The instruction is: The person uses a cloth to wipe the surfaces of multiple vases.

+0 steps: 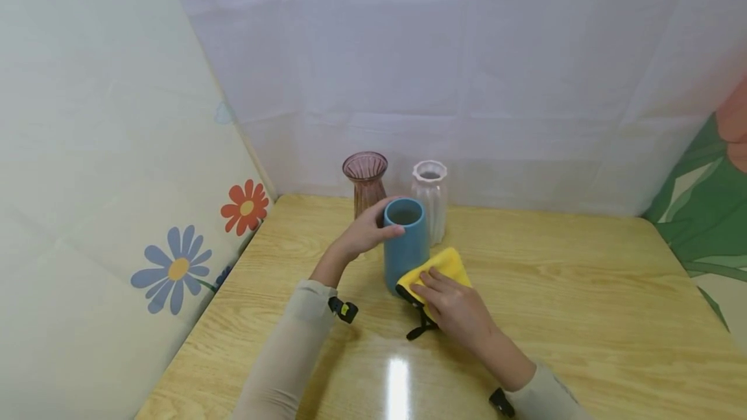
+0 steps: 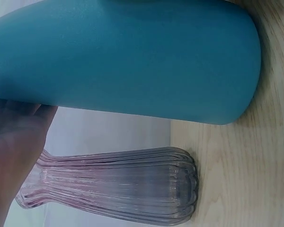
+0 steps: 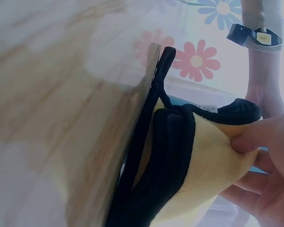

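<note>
A blue vase stands upright on the wooden table. My left hand grips it near the rim from the left, with the thumb across the front and the fingers behind, partly hidden. In the left wrist view the smooth side of the blue vase fills the upper part, its base at the tabletop. My right hand holds a folded yellow cloth with black edging against the lower right of the vase. The right wrist view shows the thumb and fingers pinching the cloth, whose black loop sticks out.
A purple ribbed glass vase stands behind and left of the blue one. A pinkish-white fluted vase is close behind it on the right. White sheeting hangs along the table's back edge, and a flower-printed panel lines the left.
</note>
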A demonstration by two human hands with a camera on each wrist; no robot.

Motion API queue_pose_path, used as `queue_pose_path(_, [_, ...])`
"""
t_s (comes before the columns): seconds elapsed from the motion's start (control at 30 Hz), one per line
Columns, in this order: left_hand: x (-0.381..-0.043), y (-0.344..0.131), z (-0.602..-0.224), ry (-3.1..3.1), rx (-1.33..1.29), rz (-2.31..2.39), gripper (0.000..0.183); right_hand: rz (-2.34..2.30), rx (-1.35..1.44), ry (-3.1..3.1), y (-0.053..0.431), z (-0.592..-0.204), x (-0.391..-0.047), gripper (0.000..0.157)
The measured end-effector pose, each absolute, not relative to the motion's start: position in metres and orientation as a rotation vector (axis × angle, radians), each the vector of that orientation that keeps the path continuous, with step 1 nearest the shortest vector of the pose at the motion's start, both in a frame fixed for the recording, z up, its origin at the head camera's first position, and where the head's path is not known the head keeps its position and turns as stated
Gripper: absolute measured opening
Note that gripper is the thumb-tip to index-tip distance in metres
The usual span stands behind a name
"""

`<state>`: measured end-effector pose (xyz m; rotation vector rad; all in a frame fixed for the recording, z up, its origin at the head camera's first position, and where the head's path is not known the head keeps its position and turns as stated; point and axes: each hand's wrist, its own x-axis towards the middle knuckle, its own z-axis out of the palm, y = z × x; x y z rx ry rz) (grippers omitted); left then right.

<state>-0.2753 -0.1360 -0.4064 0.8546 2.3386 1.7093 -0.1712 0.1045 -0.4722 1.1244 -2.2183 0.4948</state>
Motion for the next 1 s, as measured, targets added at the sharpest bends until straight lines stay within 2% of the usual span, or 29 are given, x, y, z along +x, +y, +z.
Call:
queue_pose_path(0.43, [-0.293, -0.148, -0.390, 2.205, 0.998, 1.483, 0.097, 0.565, 1.169, -2.137, 0.129, -0.452, -0.172, 0.040])
queue_pose_path(0.6, [-0.290, -0.151, -0.392, 2.112, 0.950, 1.603, 0.110, 0.582, 1.137, -2.068, 0.137, -0.437, -0.173, 0.027])
queue_pose_path(0.67, [-0.286, -0.150, -0.395, 2.128, 0.933, 1.670, 0.104, 0.577, 1.126, -2.036, 0.139, -0.431, -0.174, 0.028])
queue_pose_path(0.8, [-0.272, -0.146, -0.396, 2.234, 0.881, 1.759, 0.088, 0.541, 1.112, -1.961, 0.141, -0.419, -0.179, 0.041])
queue_pose_path(1.0, [-0.257, -0.140, -0.394, 2.357, 0.695, 1.800, 0.089, 0.511, 1.120, -1.915, 0.139, -0.407, -0.188, 0.040])
